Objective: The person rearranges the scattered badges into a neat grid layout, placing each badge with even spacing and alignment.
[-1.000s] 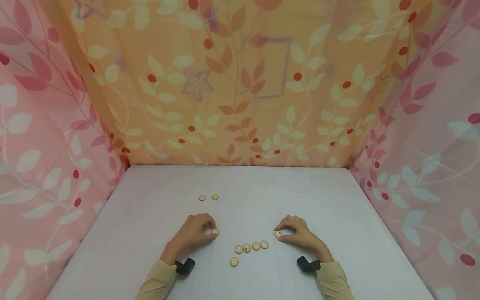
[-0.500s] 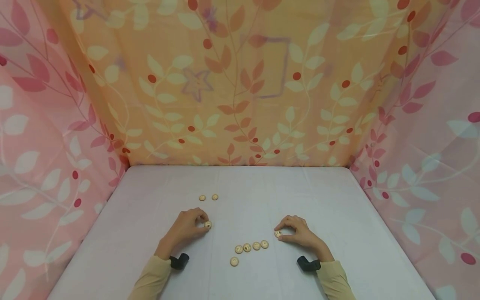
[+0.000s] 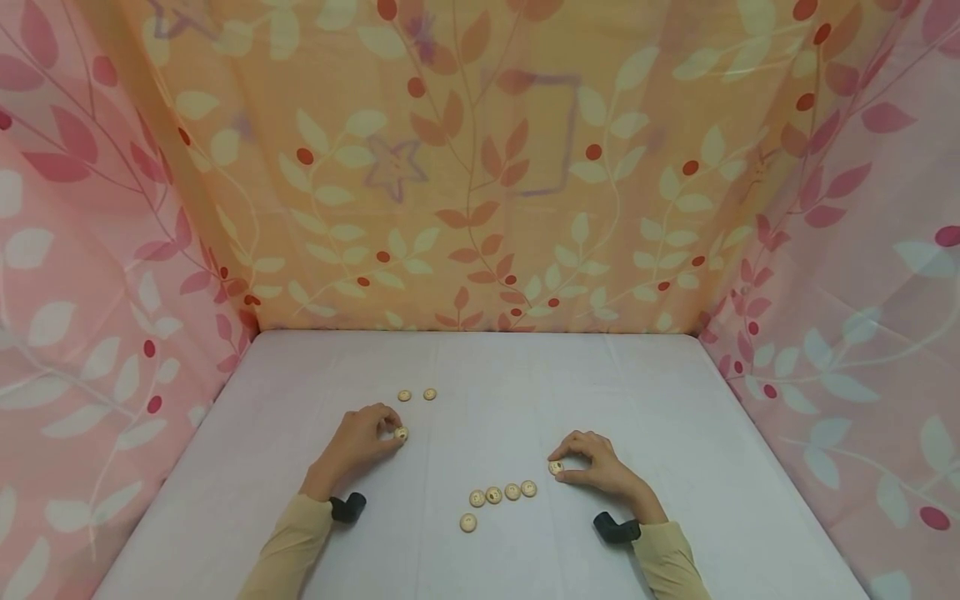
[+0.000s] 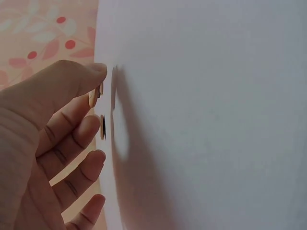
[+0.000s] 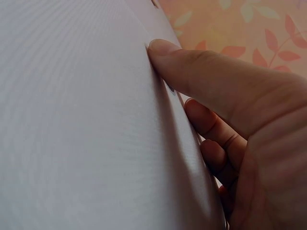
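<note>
Pinching a small wooden disc [image 3: 401,434] between thumb and fingertips, the left hand [image 3: 356,437] is at the left of a white table [image 3: 637,392], just nearer than two discs [image 3: 430,394] lying side by side. The right hand [image 3: 596,465] grips another disc [image 3: 556,468] by its rim, beyond the right end of a slanting row of four discs [image 3: 512,492]. A lone disc [image 3: 468,523] lies on the near side of the row's left end. Edge grips probably suit such thin, flat things, and they leave the marked faces uncovered to the head view. The row's close spacing suggests deliberate placing; the right hand seems to steady its disc beside it. The left wrist view adds what the head view cannot: thumb tip and disc appear to stand just off the table. The right wrist view shows the right thumb against the table, its disc hidden.
</note>
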`<action>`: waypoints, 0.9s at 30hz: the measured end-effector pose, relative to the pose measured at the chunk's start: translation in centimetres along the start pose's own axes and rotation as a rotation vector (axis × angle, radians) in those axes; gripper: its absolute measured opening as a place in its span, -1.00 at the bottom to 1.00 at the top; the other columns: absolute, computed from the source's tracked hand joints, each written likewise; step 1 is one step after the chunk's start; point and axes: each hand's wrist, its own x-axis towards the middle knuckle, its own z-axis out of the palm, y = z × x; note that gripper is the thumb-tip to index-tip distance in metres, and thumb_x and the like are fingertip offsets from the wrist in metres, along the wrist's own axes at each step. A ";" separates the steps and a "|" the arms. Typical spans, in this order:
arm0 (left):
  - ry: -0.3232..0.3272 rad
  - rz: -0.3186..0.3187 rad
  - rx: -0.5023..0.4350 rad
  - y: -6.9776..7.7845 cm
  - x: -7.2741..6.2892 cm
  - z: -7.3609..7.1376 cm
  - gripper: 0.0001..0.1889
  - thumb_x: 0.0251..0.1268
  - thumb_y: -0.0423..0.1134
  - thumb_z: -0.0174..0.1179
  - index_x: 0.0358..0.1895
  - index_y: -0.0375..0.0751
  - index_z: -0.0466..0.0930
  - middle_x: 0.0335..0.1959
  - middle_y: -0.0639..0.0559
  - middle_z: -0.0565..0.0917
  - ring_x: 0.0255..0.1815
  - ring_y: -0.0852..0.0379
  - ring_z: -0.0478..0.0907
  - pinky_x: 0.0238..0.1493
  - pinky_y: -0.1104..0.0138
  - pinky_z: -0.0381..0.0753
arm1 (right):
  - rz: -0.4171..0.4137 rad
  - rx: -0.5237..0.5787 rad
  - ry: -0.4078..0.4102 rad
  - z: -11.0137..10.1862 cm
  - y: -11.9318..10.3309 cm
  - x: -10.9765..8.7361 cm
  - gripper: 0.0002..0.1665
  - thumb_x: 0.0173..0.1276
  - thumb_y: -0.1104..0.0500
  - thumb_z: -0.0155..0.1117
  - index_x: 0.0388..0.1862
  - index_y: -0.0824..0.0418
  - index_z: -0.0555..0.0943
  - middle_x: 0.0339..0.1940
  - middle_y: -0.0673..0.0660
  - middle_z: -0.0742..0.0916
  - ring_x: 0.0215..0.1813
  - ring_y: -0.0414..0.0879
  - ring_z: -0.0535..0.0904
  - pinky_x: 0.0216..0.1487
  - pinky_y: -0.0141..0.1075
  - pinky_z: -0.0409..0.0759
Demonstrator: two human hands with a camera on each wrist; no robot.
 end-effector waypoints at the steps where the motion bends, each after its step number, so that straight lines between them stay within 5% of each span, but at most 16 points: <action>1: 0.004 -0.005 -0.001 -0.1 0.1 -0.1 -0.78 -0.05 -0.07 0.40 -0.33 0.07 0.58 -0.44 0.23 0.57 -0.45 0.24 0.37 -0.17 0.19 0.30 | -0.002 0.001 0.000 0.0 0.0 0.0 -0.70 0.05 -0.03 0.42 -0.19 -0.11 0.63 -0.20 -0.19 0.62 -0.06 -0.27 0.42 0.04 -0.03 0.00; 11: 0.038 -0.033 -0.005 -1.4 0.9 -0.9 -0.75 -0.03 -0.09 0.38 -0.27 -0.01 0.59 -0.41 0.17 0.60 -0.42 0.21 0.41 -0.32 0.28 0.37 | -0.004 -0.003 0.002 0.0 -0.2 0.1 -0.71 0.04 -0.02 0.43 -0.20 -0.11 0.64 -0.21 -0.19 0.62 -0.08 -0.29 0.43 0.03 -0.04 0.02; 27: 0.001 -0.093 -0.008 -3.3 2.6 -1.9 -0.77 0.03 -0.06 0.34 -0.28 -0.01 0.56 -0.35 0.11 0.60 -0.31 0.12 0.48 -0.26 0.21 0.40 | 0.004 -0.002 0.007 -0.1 -0.3 0.0 -0.71 0.04 -0.01 0.43 -0.21 -0.10 0.64 -0.21 -0.18 0.63 -0.07 -0.28 0.44 0.04 -0.04 0.02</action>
